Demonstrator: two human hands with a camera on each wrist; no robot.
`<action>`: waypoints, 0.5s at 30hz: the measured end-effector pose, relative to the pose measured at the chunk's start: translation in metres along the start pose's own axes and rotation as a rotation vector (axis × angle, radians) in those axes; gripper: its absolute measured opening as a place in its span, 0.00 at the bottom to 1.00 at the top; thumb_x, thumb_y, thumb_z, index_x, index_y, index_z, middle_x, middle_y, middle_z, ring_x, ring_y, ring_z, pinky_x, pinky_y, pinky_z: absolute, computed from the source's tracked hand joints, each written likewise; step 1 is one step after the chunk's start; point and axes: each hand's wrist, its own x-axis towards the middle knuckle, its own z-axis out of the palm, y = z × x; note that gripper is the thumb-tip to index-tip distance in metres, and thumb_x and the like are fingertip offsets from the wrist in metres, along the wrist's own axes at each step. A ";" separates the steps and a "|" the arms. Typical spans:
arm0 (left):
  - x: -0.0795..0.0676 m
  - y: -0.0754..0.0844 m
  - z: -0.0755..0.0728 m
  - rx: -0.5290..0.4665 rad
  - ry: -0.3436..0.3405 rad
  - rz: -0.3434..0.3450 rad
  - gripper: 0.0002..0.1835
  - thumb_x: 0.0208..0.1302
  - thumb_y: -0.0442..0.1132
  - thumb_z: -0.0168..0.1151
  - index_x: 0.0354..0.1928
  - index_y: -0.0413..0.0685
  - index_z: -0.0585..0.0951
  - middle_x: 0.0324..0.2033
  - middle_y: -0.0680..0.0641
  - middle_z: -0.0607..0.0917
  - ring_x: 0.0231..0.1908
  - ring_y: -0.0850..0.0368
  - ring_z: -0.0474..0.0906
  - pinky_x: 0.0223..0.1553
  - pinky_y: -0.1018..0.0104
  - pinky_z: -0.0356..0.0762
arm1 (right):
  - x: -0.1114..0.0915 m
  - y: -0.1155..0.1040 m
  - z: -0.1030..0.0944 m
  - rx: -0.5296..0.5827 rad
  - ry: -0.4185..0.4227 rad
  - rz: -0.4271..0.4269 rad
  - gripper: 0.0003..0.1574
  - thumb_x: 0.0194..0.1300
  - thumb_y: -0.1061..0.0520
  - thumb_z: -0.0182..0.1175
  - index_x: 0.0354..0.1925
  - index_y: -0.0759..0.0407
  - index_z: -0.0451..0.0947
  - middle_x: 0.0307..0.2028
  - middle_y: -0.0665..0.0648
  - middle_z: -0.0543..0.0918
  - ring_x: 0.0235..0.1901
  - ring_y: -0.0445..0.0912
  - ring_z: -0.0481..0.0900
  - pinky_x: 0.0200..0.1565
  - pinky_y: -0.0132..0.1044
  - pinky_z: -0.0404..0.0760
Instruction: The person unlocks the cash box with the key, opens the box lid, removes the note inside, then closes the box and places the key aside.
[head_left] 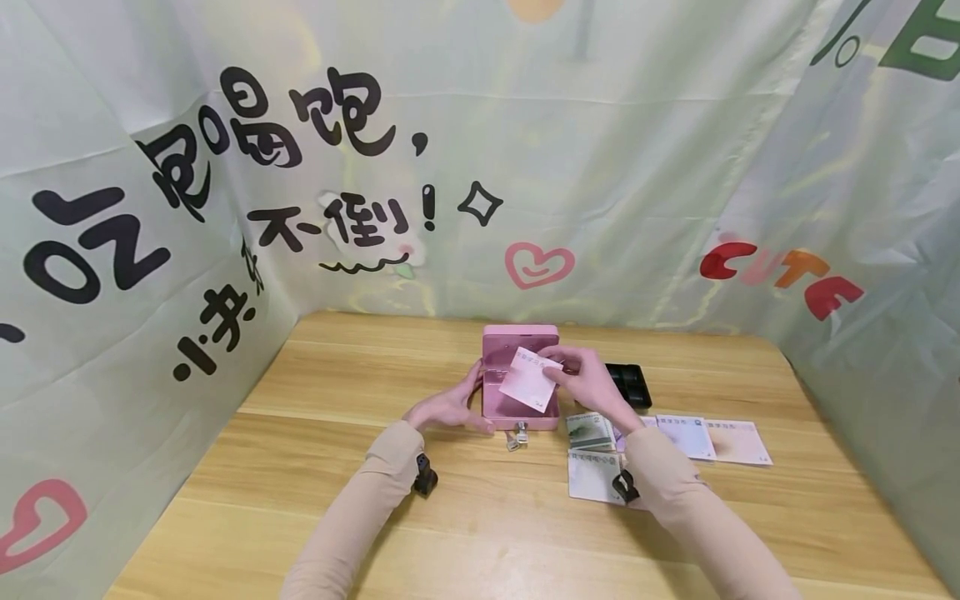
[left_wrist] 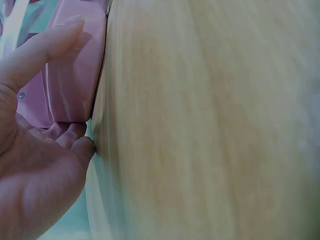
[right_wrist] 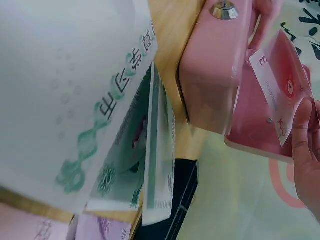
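My right hand (head_left: 588, 379) pinches a pink banknote (head_left: 531, 379) between thumb and fingers over the pink metal cash box (head_left: 495, 423). The number 100 shows on the banknote (right_wrist: 272, 100) in the right wrist view, tilted before the raised lid. The box stands with its lid (head_left: 520, 332) up at the back. At the box's left side is my left hand (head_left: 447, 407), fingers extended along that side and thumb reaching past the front corner. In the left wrist view, the left fingertips (left_wrist: 82, 142) touch the box's end. Keys (head_left: 513, 442) hang at the front lock.
Right of the box, green banknotes (head_left: 588, 432), a pale banknote (head_left: 592, 477), a blue banknote (head_left: 686, 435) and a peach banknote (head_left: 738, 442) lie on the wooden table (head_left: 480, 542). Behind them sits a black compartmented tray (head_left: 636, 385). A printed curtain (head_left: 637, 167) closes off the back.
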 end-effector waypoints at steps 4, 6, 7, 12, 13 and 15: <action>0.001 -0.001 0.000 -0.005 0.000 0.003 0.72 0.53 0.39 0.77 0.79 0.48 0.26 0.81 0.38 0.40 0.81 0.42 0.39 0.81 0.43 0.42 | -0.011 0.004 -0.008 0.040 -0.006 -0.002 0.19 0.68 0.63 0.62 0.56 0.67 0.80 0.42 0.69 0.86 0.30 0.39 0.80 0.29 0.31 0.80; 0.002 -0.002 0.000 -0.011 -0.001 0.014 0.72 0.52 0.39 0.77 0.79 0.49 0.26 0.81 0.39 0.41 0.81 0.43 0.39 0.81 0.44 0.41 | -0.017 0.005 -0.012 0.055 -0.013 -0.003 0.19 0.68 0.63 0.62 0.57 0.67 0.80 0.40 0.69 0.85 0.28 0.37 0.79 0.29 0.31 0.80; 0.002 -0.003 0.000 -0.016 -0.002 0.020 0.72 0.52 0.38 0.77 0.79 0.48 0.26 0.81 0.39 0.41 0.81 0.43 0.39 0.81 0.43 0.41 | -0.020 0.005 -0.014 0.059 -0.015 -0.002 0.19 0.69 0.62 0.62 0.57 0.66 0.80 0.40 0.68 0.85 0.28 0.37 0.78 0.28 0.30 0.80; 0.003 -0.004 0.000 -0.048 -0.007 0.050 0.72 0.51 0.35 0.77 0.79 0.48 0.27 0.81 0.38 0.42 0.81 0.41 0.39 0.80 0.40 0.40 | -0.035 0.010 -0.024 0.074 -0.023 0.013 0.21 0.68 0.62 0.63 0.58 0.66 0.80 0.46 0.70 0.86 0.33 0.34 0.82 0.36 0.33 0.86; 0.003 -0.004 0.000 -0.056 -0.007 0.063 0.72 0.50 0.34 0.77 0.79 0.47 0.27 0.81 0.37 0.42 0.81 0.40 0.39 0.80 0.39 0.40 | -0.038 0.012 -0.025 0.078 -0.023 0.008 0.21 0.68 0.62 0.63 0.58 0.66 0.80 0.48 0.71 0.86 0.34 0.34 0.83 0.37 0.33 0.87; 0.003 -0.003 0.000 -0.066 -0.013 0.084 0.72 0.50 0.33 0.77 0.79 0.46 0.27 0.80 0.36 0.43 0.80 0.39 0.40 0.80 0.38 0.40 | -0.042 0.016 -0.028 0.086 -0.021 -0.015 0.20 0.68 0.63 0.63 0.57 0.67 0.81 0.50 0.71 0.86 0.36 0.33 0.84 0.39 0.32 0.87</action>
